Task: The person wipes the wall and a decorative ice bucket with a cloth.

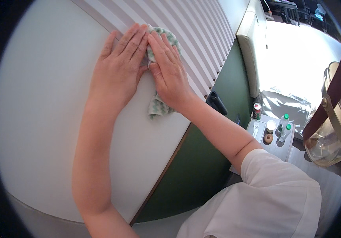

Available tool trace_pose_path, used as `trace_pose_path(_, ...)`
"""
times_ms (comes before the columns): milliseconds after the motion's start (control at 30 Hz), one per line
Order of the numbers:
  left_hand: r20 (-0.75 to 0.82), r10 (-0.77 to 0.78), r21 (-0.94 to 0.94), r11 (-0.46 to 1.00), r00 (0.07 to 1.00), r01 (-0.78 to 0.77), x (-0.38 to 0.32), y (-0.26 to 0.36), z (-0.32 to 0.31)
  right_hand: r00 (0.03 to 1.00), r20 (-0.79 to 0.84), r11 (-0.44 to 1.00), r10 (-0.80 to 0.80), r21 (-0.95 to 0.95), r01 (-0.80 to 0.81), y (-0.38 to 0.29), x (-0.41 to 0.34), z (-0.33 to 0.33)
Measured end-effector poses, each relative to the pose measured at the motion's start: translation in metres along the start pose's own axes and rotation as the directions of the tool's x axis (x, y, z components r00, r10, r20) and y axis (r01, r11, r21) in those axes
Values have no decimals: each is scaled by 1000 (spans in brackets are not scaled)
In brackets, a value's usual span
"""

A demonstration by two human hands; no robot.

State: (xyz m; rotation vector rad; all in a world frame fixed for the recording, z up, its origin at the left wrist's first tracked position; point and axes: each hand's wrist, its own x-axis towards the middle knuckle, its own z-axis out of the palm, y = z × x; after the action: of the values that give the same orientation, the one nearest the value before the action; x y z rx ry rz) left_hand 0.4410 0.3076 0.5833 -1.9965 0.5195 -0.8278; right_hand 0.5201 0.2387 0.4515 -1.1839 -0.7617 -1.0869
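Note:
A green-and-white patterned cloth [161, 107] lies pressed against a white wall panel [48, 119] and the edge of the ribbed slat panel [197, 38] beside it. My right hand [170, 71] is flat on the cloth, whose upper part bunches beneath the fingers while a lower flap hangs below the palm. My left hand [118, 64] rests flat with fingers spread on the white panel and the slat edge. Its fingertips meet those of my right hand, and its thumb reaches the cloth's edge. Whether the left fingers hold any cloth is hidden.
A dark green panel [188, 166] borders the white one, with a black holder-like fitting [217, 103] on it. At right, a small table [280, 150] carries a drink can [257, 111], bottles [285, 133] and a white cup [271, 126]. Beyond are a sunlit bed [298, 56] and a glass lamp [322, 148].

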Motion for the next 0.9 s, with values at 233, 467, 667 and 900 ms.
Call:
trace_pose_path(233, 44, 26, -13, 1000, 999, -26, 0, 3, -8, 987, 79, 987, 137, -98, -130, 12, -68, -33)
trace_pose_path(467, -59, 72, 26, 997, 996, -71, 48, 7, 2, 973, 123, 978, 196, -98, -184, 25, -113, -51)
trace_pose_path(667, -32, 70, 98, 993, 997, -66, 56, 4, 16, 978, 1, 975, 211, -67, -210, 30, -62, -42)
trace_pose_path(900, -54, 53, 132, 990, 997, -45, 50, 8, 15, 998, -19, 993, 66, -94, -68, 39, 9, -24)
